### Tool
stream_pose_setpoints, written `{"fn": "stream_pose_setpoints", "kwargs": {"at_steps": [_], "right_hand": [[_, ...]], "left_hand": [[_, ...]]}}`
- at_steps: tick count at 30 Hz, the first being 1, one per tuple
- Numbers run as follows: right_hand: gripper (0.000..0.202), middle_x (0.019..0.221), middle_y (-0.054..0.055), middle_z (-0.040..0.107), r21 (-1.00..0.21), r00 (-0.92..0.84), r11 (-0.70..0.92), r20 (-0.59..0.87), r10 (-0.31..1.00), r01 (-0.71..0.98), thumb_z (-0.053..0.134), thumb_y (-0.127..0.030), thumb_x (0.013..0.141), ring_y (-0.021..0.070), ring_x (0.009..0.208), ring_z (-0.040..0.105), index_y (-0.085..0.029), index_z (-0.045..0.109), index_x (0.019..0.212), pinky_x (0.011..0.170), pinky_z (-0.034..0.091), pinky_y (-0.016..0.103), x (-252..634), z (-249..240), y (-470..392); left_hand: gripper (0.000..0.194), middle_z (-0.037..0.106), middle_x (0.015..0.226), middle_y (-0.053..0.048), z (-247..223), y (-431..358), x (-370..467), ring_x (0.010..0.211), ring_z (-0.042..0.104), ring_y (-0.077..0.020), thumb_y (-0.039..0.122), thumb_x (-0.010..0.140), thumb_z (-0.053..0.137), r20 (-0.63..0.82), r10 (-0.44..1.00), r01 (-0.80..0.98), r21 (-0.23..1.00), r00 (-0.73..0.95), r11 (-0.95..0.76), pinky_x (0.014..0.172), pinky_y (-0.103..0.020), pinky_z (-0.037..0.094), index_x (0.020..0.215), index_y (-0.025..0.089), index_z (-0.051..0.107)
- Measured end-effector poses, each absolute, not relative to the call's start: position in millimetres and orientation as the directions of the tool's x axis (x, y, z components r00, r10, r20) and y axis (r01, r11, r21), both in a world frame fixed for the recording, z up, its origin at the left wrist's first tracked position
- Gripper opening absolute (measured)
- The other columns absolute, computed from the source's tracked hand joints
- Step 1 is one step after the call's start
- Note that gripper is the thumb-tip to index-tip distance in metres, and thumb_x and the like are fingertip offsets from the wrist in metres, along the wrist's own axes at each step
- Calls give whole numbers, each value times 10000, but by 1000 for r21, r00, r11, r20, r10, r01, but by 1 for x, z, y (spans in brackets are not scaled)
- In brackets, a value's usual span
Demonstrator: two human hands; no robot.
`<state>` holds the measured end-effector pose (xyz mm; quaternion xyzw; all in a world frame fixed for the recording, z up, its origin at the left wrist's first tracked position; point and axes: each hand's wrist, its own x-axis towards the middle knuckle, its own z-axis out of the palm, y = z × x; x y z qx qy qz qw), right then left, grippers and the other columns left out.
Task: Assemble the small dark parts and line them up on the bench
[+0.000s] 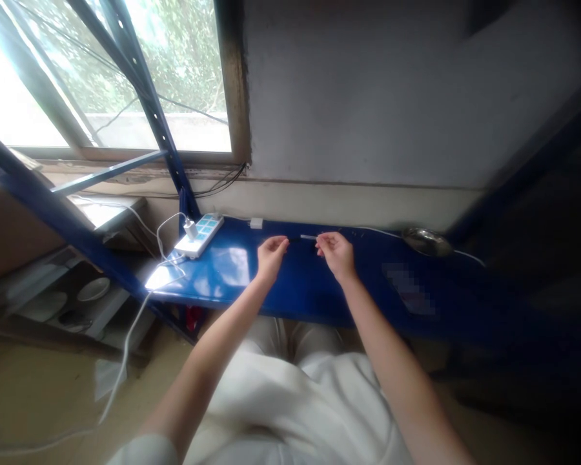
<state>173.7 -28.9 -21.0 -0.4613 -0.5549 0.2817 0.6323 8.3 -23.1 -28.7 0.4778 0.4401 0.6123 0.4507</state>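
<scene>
Above the blue table, my left hand (272, 256) pinches a small black piece (294, 239) that points to the right. Facing it, my right hand (336, 254) pinches a thin whitish stick (308, 237) that points to the left. The inner ends of the two pieces lie in line and very close; whether they touch cannot be made out. They may be parts of one pen-like object. Both hands have their fingers closed at the tips.
On the blue table (281, 294) are a white power strip (203, 236) with a plug, a small white block (256, 223), a shiny metal dish (426, 240) and a blurred flat item (409, 287). A blue frame post (150, 110) stands by the window.
</scene>
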Motion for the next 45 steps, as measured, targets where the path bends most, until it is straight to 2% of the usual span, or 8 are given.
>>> {"fn": "stream_pose_setpoints", "kwargs": {"at_steps": [9, 20, 25, 29, 34, 37, 40, 45], "right_hand": [[370, 618, -1, 609, -922, 188, 375, 388, 902, 100, 664, -514, 653, 86, 477, 532, -171, 575, 760, 485, 459, 231, 170, -20, -26], [400, 595, -7, 601, -942, 87, 326, 333, 939, 78, 667, -541, 628, 86, 458, 509, -171, 574, 747, 488, 448, 247, 156, -11, -31], [408, 597, -13, 597, -951, 110, 306, 309, 945, 45, 665, -548, 620, 85, 468, 511, -175, 562, 747, 481, 441, 238, 155, -11, -28], [405, 621, -6, 605, -953, 121, 300, 303, 945, 45, 643, -538, 647, 88, 476, 522, -171, 561, 797, 479, 440, 234, 157, -15, -25], [385, 699, 19, 614, -902, 224, 356, 409, 884, 244, 552, -532, 731, 107, 519, 550, -173, 561, 869, 517, 465, 255, 170, -28, -25], [354, 787, 66, 626, -789, 392, 376, 581, 714, 485, 452, -497, 806, 157, 682, 600, -174, 567, 894, 657, 493, 305, 181, -39, -29], [334, 836, 100, 618, -702, 469, 317, 680, 564, 638, 388, -440, 847, 183, 763, 593, -168, 566, 922, 732, 481, 331, 192, -53, -31], [322, 826, 104, 587, -655, 466, 224, 699, 542, 721, 338, -382, 864, 184, 748, 563, -155, 548, 956, 753, 460, 347, 201, -78, -25]], "left_hand": [[332, 671, 804, -77, -25, -23, 4, 666, 595, -119, 379, 682, 670, 177, 975, -155, 968, -131, -197, 647, -252, 476, 899, 128, 659], [376, 678, 766, -82, -21, -25, 4, 637, 600, -126, 401, 636, 711, 179, 984, -134, 976, 25, -174, 648, -265, 478, 878, 116, 671], [328, 669, 747, -78, -9, -13, 2, 646, 597, -126, 390, 665, 686, 282, 957, -41, 959, 67, -279, 645, -253, 475, 846, 118, 669], [198, 668, 706, -63, 18, 9, 1, 650, 599, -138, 295, 679, 673, 380, 897, 132, 900, 227, -415, 669, -256, 465, 773, 120, 680], [70, 658, 638, -49, 34, 48, -3, 633, 592, -165, 159, 647, 652, 402, 833, 470, 691, 381, -549, 656, -257, 442, 699, 146, 698], [99, 652, 633, -44, 21, 65, -7, 664, 591, -177, 97, 602, 642, 316, 835, 643, 534, 450, -549, 672, -247, 430, 626, 182, 687], [156, 664, 679, -45, 3, 72, -10, 714, 598, -187, 56, 578, 620, 225, 829, 708, 436, 512, -555, 681, -235, 419, 599, 199, 680], [172, 667, 686, -48, -16, 75, -11, 745, 601, -190, 44, 565, 613, 190, 851, 750, 407, 489, -522, 686, -226, 414, 579, 204, 673]]}}
